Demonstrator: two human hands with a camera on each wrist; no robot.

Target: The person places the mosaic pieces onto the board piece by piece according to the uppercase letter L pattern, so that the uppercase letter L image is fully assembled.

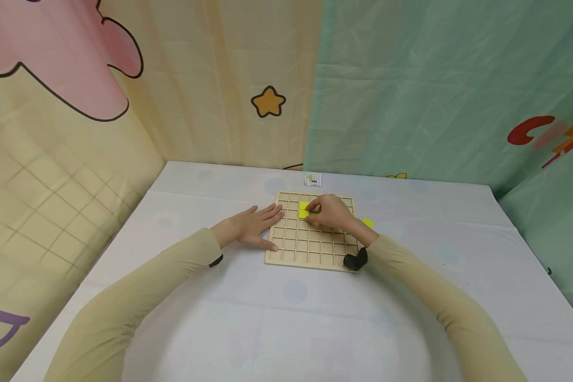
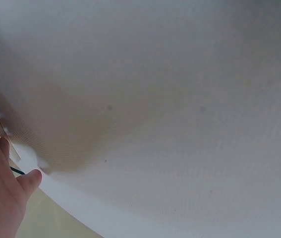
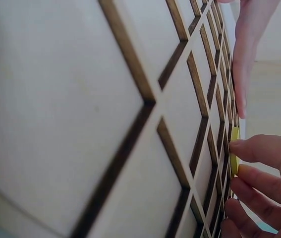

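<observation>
A light wooden board (image 1: pixel 288 257) with a raised grid lies flat on the white-covered table. The left hand (image 1: pixel 255 225) rests on its left edge, fingers spread; in the left wrist view that hand (image 2: pixel 1 193) shows beside the board's edge. Two adjoining yellow squares (image 1: pixel 303 214) lie in the board's upper left part. Over them is the right hand (image 1: pixel 333 212). In the right wrist view the right hand (image 3: pixel 271 173) pinches a yellow piece (image 3: pixel 235 151) between thumb and a finger, at the grid. Its other fingers are curled.
Another yellow piece (image 1: pixel 368 222) lies on the table, just off the board's right side. A small card with a printed grid (image 1: pixel 312 179) lies behind the board. Patterned curtains (image 1: pixel 219 79) hang behind and at both sides of the table.
</observation>
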